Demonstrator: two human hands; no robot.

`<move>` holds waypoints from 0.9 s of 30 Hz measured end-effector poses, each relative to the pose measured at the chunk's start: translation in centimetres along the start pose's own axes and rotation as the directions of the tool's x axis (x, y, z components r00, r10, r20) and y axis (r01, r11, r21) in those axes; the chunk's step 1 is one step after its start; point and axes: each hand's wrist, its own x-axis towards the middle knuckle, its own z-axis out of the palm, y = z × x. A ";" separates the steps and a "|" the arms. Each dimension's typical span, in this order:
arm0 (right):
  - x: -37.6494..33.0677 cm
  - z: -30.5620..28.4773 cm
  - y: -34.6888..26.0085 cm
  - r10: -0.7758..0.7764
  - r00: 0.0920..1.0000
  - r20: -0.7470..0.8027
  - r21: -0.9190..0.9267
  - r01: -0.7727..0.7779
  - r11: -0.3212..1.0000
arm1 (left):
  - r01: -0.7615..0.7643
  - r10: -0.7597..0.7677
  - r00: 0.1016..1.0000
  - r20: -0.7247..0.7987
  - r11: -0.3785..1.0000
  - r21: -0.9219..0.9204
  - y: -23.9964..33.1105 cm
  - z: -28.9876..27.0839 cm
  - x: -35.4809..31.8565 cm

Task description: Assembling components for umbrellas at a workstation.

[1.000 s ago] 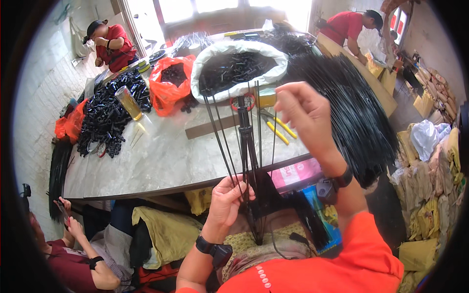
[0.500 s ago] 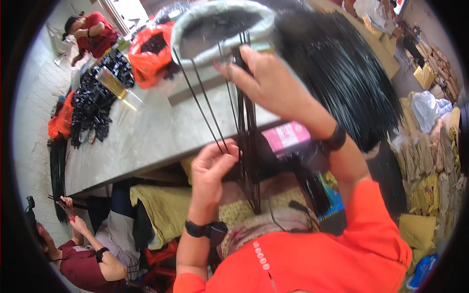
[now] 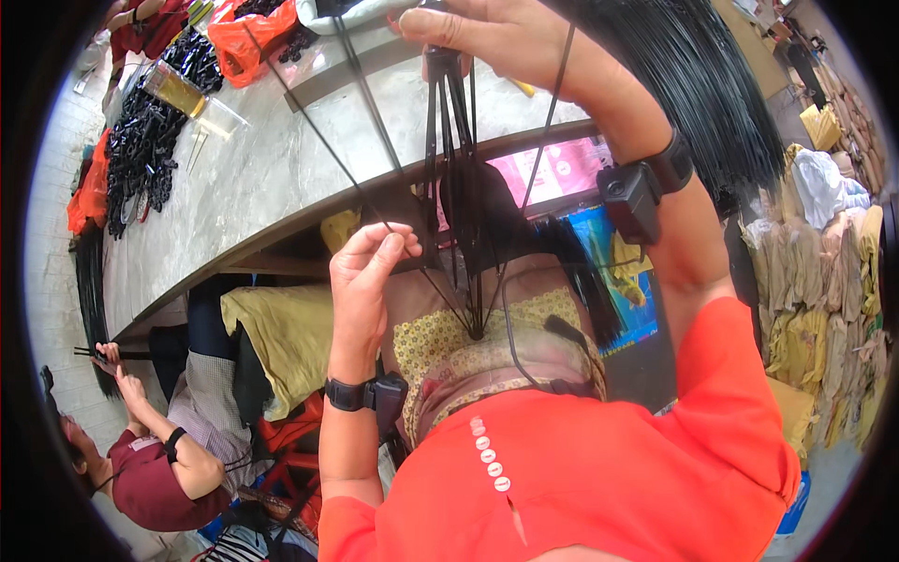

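One slim black rod pinched in left hand, black ribbed frame clasped, presumably for steadiness, in separate right hand.

Black thin-ribbed frame, partly splayed

The head view looks steeply down from the wearer's head, facing forward over the lap. The shirt at six o'clock is very near the lens. The left hand lies just off centre toward nine o'clock; the right hand, at twelve, is cut by the top edge. Farther off, the table stretches from ten to twelve, its edge bowed by the fisheye. A co-worker sits at eight o'clock; cloth stacks stand at three.
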 end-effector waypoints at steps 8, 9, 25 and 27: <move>0.7 0.6 1.4 -0.096 0.994 0.047 -0.132 0.101 0.986 | -0.122 0.124 0.992 -0.021 0.989 0.090 -1.0 -0.8 0.2; 0.8 0.9 1.6 -0.132 0.990 0.050 -0.043 0.134 0.990 | -0.118 0.119 0.993 -0.019 0.991 0.065 -1.1 -0.8 0.1; 0.5 4.2 0.5 -0.037 0.998 -0.043 0.234 0.046 0.971 | -0.044 0.046 0.999 0.013 0.990 -0.133 -4.5 -0.7 0.8; 0.1 4.0 -0.1 -0.024 0.999 -0.038 0.219 0.032 0.975 | 0.079 -0.072 0.997 0.042 0.975 -0.208 -5.4 0.1 1.0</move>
